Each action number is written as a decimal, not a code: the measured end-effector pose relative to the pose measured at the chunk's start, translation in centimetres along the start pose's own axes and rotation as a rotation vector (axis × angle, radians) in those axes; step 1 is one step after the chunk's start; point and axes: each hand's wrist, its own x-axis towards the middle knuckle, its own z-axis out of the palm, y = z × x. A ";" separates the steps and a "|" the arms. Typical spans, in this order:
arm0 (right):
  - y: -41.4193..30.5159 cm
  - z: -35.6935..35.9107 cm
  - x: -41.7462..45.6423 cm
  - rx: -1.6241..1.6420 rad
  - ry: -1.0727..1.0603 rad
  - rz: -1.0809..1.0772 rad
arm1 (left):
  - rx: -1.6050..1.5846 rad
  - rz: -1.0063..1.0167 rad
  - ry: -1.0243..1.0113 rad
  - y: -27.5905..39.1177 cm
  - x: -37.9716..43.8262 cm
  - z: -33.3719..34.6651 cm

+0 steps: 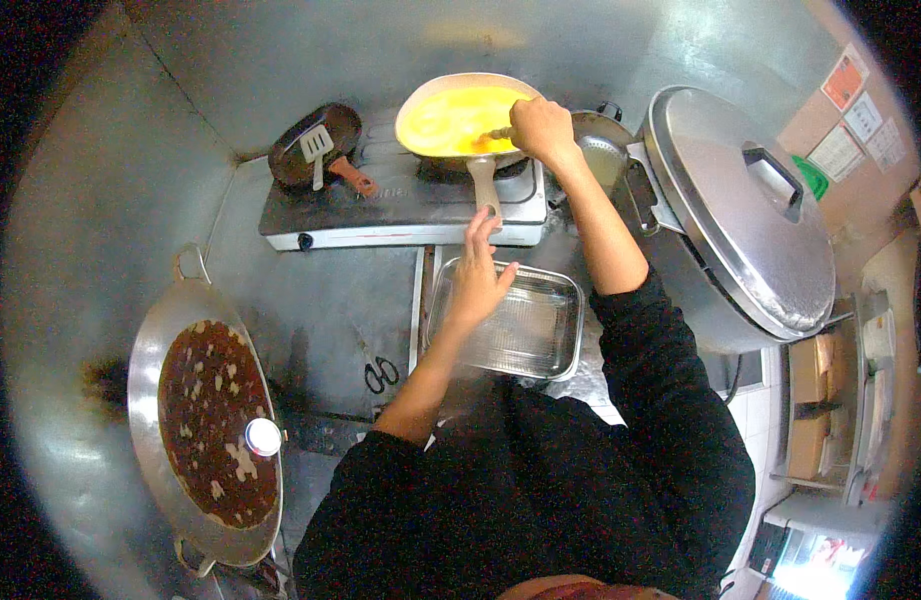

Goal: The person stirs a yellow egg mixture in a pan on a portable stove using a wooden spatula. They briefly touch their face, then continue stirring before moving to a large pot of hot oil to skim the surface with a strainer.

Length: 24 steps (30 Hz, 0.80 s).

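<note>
A light-coloured frying pan (405,120) holds a bright yellow liquid (460,112) that looks like beaten egg, and sits on the right side of a gas stove (408,214). My right hand (544,129) is closed around a thin utensil (496,134), whose far end dips into the yellow liquid; its kind is unclear. Just below the pan, my left hand (479,281) has its fingers apart, the fingertips at the end of the pan handle (482,180) without gripping it. Under my left wrist lies a rectangular metal tray (535,319).
A dark small pan (295,154) with a slotted spatula (317,154) rests on the stove's left. A wok (149,390) of dark brown liquid with a dial thermometer (263,436) stands at left. Black-handled scissors (381,373) lie nearby. A large lidded pot (730,210) stands at right.
</note>
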 end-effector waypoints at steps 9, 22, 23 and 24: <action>-0.3 3.7 4.5 0.056 0.133 -0.027 | 0.029 0.048 0.027 -0.1 -0.1 0.0; 4.6 2.8 7.4 0.312 0.042 0.292 | 0.036 0.069 0.018 -0.2 0.0 -0.1; 4.5 1.6 6.6 0.265 0.052 0.261 | 0.031 0.055 0.021 -0.2 0.0 -0.2; 4.3 0.0 5.5 0.217 0.061 0.231 | 0.024 0.040 0.022 -0.1 0.0 -0.1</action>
